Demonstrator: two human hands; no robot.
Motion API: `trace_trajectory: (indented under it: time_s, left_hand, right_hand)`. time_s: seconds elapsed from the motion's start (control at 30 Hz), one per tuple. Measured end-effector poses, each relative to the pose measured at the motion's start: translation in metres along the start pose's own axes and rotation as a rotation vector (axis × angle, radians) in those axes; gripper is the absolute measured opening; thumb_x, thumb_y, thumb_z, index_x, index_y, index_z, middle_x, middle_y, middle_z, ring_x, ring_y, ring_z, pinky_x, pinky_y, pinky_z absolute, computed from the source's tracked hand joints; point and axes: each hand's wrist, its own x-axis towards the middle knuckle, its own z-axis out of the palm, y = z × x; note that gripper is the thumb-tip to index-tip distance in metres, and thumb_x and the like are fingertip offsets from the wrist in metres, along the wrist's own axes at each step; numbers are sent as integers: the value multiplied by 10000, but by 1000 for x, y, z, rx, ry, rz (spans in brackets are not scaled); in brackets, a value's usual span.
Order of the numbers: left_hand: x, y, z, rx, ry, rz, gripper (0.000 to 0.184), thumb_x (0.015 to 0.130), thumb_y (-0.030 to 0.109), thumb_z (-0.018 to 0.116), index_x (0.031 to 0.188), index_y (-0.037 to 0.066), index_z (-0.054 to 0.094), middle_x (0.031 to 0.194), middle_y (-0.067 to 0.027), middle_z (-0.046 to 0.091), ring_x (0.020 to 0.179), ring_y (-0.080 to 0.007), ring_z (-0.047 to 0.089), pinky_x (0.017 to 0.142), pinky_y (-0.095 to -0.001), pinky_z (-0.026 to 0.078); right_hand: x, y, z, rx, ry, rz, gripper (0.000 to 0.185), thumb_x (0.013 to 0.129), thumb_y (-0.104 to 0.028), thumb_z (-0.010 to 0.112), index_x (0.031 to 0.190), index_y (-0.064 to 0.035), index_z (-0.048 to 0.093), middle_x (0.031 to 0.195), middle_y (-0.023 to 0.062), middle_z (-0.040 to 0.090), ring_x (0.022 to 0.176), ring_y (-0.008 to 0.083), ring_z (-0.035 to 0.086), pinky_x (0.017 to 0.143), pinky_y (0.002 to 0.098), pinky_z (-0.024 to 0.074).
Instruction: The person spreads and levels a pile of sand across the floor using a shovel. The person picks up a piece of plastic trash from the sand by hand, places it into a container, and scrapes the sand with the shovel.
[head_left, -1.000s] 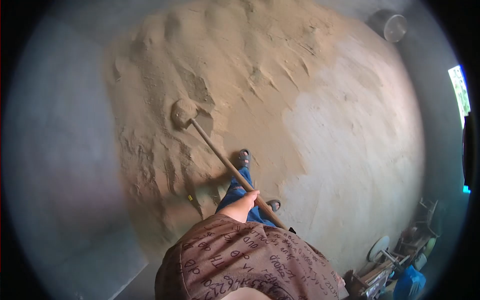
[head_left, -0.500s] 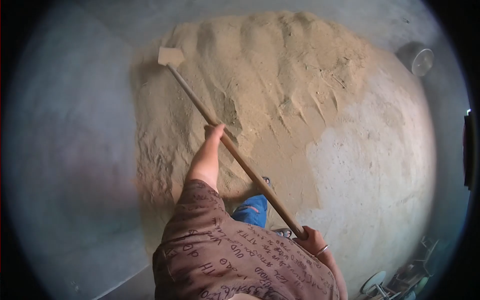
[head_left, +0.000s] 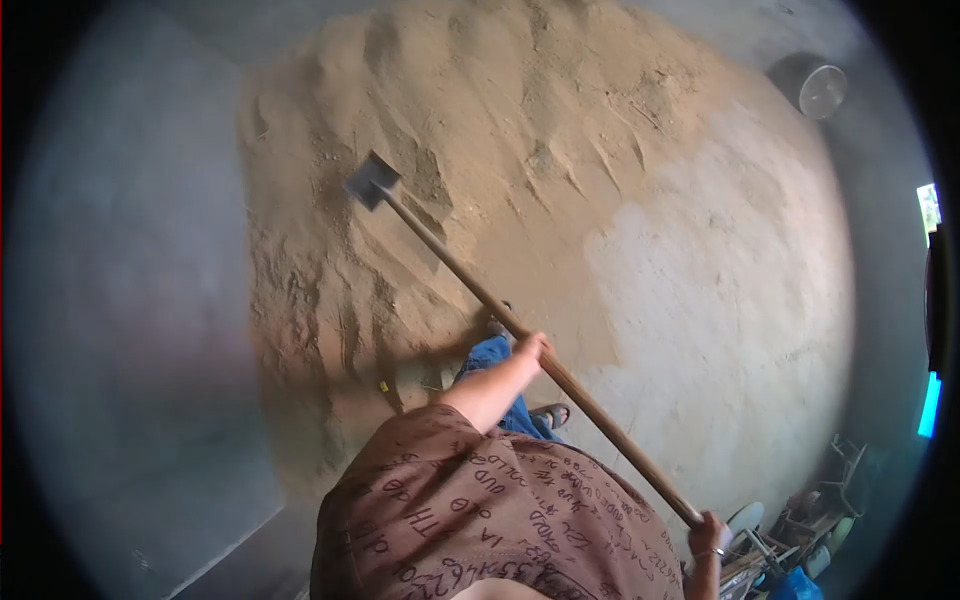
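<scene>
A long-handled hoe (head_left: 440, 247) slants across the view, its square dark blade (head_left: 372, 181) over the lower slope of a sand pile (head_left: 500, 110). My left hand (head_left: 533, 346) is wrapped round the middle of the wooden handle. At the butt end, low on the right, my right hand (head_left: 708, 534) closes on the same handle; a bracelet circles that wrist. Whether the blade touches the sand, I cannot tell. My sandalled foot (head_left: 550, 415) and blue trouser leg (head_left: 490, 352) show beneath the handle.
Grey wall (head_left: 140, 280) rises on the left. A round sieve-like object (head_left: 822, 92) leans at the upper right. Stools and other clutter (head_left: 800, 530), with a blue bag (head_left: 795, 586), lie at the lower right. Thin sand covers part of the concrete floor (head_left: 740, 270).
The hoe has been drawn back toward me and to the right, its blade now lower on the pile and turned. Both hands moved down and right with it; the view shifted slightly.
</scene>
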Motion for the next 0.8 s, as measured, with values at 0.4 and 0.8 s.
trace_trajectory:
  time_s: [0.4, 0.8]
  left_hand:
    - [-137, -282, 109, 293, -371, -466, 211, 739, 307, 575, 815, 120, 516, 756, -39, 550, 655, -155, 551, 586, -288, 494]
    - [37, -37, -80, 237, 176, -28, 146, 652, 105, 592, 740, 40, 495, 623, -88, 512, 530, -219, 519, 481, -370, 475]
  right_hand:
    - [-143, 278, -39, -220, 201, 157, 150, 525, -88, 563, 525, -77, 413, 529, 139, 469, 577, 346, 492, 487, 417, 357]
    - [-74, -33, 126, 90, -122, 182, 87, 630, -219, 541, 565, -162, 539, 570, 99, 566, 531, 273, 563, 472, 365, 430]
